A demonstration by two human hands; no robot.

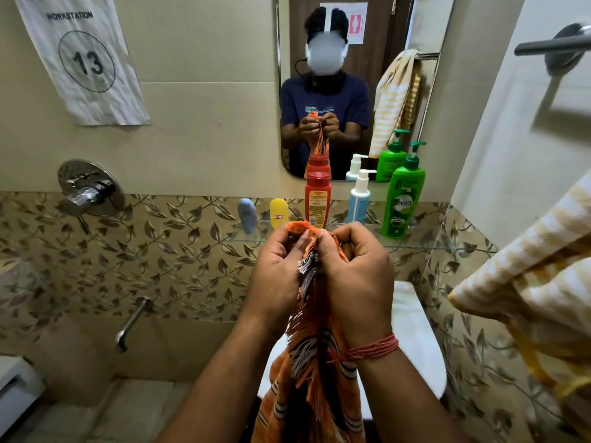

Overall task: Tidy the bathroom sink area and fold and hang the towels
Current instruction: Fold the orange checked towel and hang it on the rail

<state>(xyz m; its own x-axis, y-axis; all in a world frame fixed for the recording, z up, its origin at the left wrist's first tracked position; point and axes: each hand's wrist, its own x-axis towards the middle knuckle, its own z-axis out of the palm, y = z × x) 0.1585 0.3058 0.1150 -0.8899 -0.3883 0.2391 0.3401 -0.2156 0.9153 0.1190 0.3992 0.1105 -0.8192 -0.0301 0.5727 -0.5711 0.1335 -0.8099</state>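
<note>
- Hanging straight down from both fists, the orange striped towel (315, 372) is running its long axis from twelve to six o'clock, top edge bunched at the knuckles and the rest trailing out of the bottom of the view.
- Gripping the left side of that bunched edge, the left hand (277, 273) is curling its fingers and thumb tight around the cloth.
- Pinching the fringed edge just beside it, the right hand (358, 276) is clamping the fabric too; a red thread band (374, 348) is circling its wrist.
- Touching knuckle to knuckle, the two hands are sitting equally near the cloth, so spreading the edge toward nine and three o'clock is, in my judgement, what a fold is calling for next.
- Sitting at nine o'clock from the hands, a wall mixer valve (89, 190) and a spout (131, 324) are projecting from the leaf-patterned tiles.
- Standing at twelve o'clock, beyond the fists, a glass shelf (422, 243) is carrying a grey-blue tube (247, 215), a yellow bottle (279, 212), a red bottle (317, 199), a white pump bottle (359, 199) and a green pump bottle (403, 199).
- Lying under the forearms, a white basin (412, 330) is showing at about four o'clock.
- Draping at three o'clock, a yellow striped towel (531, 282) is filling the right edge, with a bare towel bar (553, 44) sitting at one o'clock; whether it is hanging from anything I cannot tell.
</note>
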